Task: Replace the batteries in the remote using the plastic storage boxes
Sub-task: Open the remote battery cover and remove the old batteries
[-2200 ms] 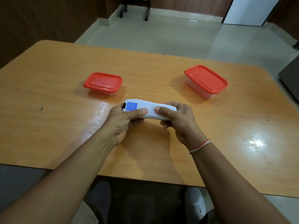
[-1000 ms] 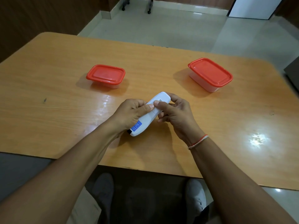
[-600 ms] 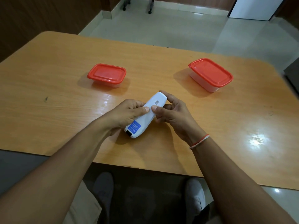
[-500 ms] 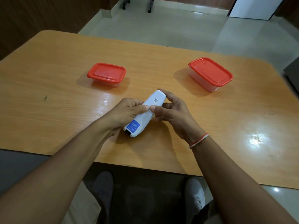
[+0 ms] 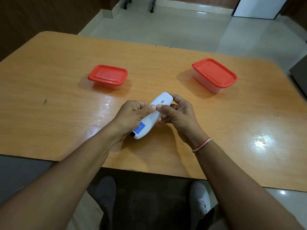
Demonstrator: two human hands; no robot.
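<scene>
The white remote (image 5: pixel 152 116) is held back-side up just above the wooden table (image 5: pixel 58 103), slanting from near-left to far-right. It carries a blue sticker (image 5: pixel 139 128) with white print near its lower end and a small square code mark (image 5: pixel 162 101) near its upper end; the writing on both is too small to read. The left hand (image 5: pixel 133 116) is wrapped around the remote's lower half, thumb laid across its back. The right hand (image 5: pixel 177 113) grips the upper half, thumb pressed on the back beside the left thumb, fingers curled under the top end. A red and white thread (image 5: pixel 201 144) circles the right wrist.

Farther back on the table stand two clear plastic boxes, both with red lids on: the left box (image 5: pixel 108 76) is low, the right box (image 5: pixel 214 75) taller and turned at an angle. They sit well apart, and nothing lies between them and the hands. Under the table edge, two grey shoes (image 5: pixel 200 199) show on the floor
</scene>
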